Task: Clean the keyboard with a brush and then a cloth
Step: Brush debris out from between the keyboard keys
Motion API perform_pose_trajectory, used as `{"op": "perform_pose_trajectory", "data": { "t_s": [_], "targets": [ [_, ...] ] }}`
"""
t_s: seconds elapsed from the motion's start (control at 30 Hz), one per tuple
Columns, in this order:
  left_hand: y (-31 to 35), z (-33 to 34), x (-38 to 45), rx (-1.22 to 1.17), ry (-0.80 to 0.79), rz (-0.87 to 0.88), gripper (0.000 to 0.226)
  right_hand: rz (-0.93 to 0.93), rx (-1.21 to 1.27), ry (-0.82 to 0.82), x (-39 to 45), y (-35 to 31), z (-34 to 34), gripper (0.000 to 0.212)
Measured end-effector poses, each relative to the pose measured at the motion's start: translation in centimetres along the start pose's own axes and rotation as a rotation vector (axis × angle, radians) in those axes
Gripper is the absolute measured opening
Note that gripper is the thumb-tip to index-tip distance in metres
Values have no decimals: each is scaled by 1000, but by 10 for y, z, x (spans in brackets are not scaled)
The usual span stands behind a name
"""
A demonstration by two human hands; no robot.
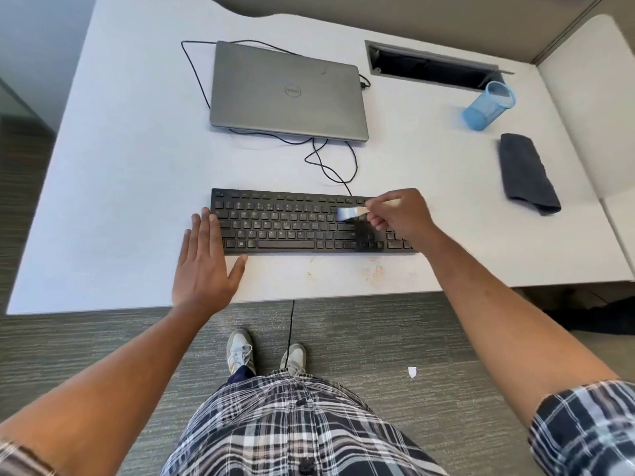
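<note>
So, black keyboard (292, 223) sits near front edge of white desk (120, 166). Right hand (400, 214) pinches brush (357, 211) by its pale handle, bristles (blurry, looks like touching keys) over right-centre rows. Left hand (206, 259) flat, fingers spread, pressing keyboard's left end. Dark cloth (527, 173) folded at 2 o'clock from keyboard, well apart. Closed laptop (288, 92) at 12, blue cup (488, 104) tipped over beyond cloth.
</note>
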State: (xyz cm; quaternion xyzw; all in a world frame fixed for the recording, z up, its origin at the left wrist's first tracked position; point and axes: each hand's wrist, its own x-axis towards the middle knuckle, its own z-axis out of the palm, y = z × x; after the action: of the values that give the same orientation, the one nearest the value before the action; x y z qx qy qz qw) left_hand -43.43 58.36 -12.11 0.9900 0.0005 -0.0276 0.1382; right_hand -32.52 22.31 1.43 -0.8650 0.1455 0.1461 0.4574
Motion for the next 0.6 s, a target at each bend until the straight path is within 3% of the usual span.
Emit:
{"op": "perform_pose_trajectory", "data": {
  "t_s": [0.17, 0.33, 0.47, 0.6],
  "targets": [
    [1, 0, 0, -5, 2, 5, 92, 74, -78, 137, 0, 31, -62, 9],
    [0, 1, 1, 15, -1, -2, 93, 105, -295, 392, -3, 31, -95, 14],
    [1, 0, 0, 14, 3, -12, 92, 69, -182, 353, -6, 20, -79, 10],
    [1, 0, 0, 11, 1, -13, 93, 53, -481, 444, -13, 22, -68, 19]
  ]
}}
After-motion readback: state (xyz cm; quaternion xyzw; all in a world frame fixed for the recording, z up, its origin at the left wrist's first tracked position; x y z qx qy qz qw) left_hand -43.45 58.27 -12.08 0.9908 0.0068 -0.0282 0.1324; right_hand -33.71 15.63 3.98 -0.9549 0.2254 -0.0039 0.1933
